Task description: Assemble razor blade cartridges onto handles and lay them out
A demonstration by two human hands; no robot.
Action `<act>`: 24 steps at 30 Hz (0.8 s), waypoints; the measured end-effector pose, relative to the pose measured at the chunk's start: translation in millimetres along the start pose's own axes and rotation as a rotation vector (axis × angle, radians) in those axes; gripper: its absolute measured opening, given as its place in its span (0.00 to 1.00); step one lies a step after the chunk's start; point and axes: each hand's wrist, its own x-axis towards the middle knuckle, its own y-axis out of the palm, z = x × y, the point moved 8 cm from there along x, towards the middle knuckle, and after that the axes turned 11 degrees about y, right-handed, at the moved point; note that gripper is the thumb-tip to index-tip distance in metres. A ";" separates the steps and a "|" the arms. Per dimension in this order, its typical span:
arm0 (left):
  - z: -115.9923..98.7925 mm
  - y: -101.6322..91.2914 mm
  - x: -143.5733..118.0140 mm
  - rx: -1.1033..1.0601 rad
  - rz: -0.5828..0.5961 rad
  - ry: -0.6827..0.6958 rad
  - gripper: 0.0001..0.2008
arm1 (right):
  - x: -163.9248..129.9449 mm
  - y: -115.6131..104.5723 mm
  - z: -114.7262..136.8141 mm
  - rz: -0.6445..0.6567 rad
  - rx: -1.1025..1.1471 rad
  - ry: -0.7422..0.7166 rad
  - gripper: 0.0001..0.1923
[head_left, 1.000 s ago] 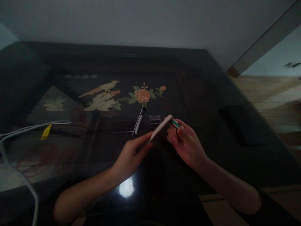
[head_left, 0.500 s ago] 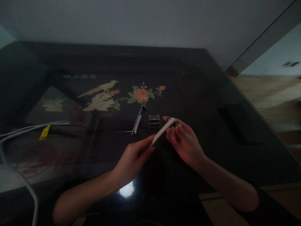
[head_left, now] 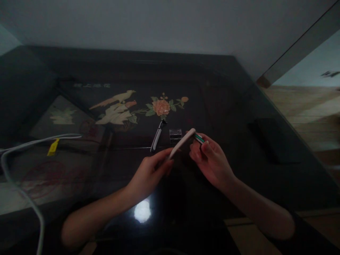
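My left hand (head_left: 148, 173) grips the lower end of a slim, slightly curved white razor handle (head_left: 182, 142), tilted up to the right. At its upper tip, my right hand (head_left: 212, 159) pinches a small razor cartridge (head_left: 199, 138) with a green-and-white strip between thumb and fingers. The cartridge is right at the handle's tip; whether they are joined I cannot tell. Just beyond my hands lies a second razor (head_left: 156, 136), white and black, its head pointing away. Between it and the white handle sits a small clear case (head_left: 175, 135) with dark pieces inside.
Under everything is a dark glossy tabletop (head_left: 225, 106) with an inlaid bird and flower picture. A white cable (head_left: 23, 194) with a yellow tag (head_left: 53, 147) runs along the left. A flat black object (head_left: 276, 140) lies at the right. A pale wall (head_left: 132, 24) stands behind the table.
My right hand has shifted slightly right, and more of the green-and-white cartridge shows. The white handle's lower end has moved a little left with my left hand.
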 end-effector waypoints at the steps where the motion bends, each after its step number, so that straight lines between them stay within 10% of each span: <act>1: 0.0 -1.1 0.4 0.005 -0.004 -0.004 0.18 | -0.3 0.3 -0.1 0.003 0.002 0.003 0.17; 24: -1.0 4.7 -3.4 0.033 0.066 -0.012 0.18 | -1.0 -2.5 -0.1 -0.054 -0.070 0.002 0.23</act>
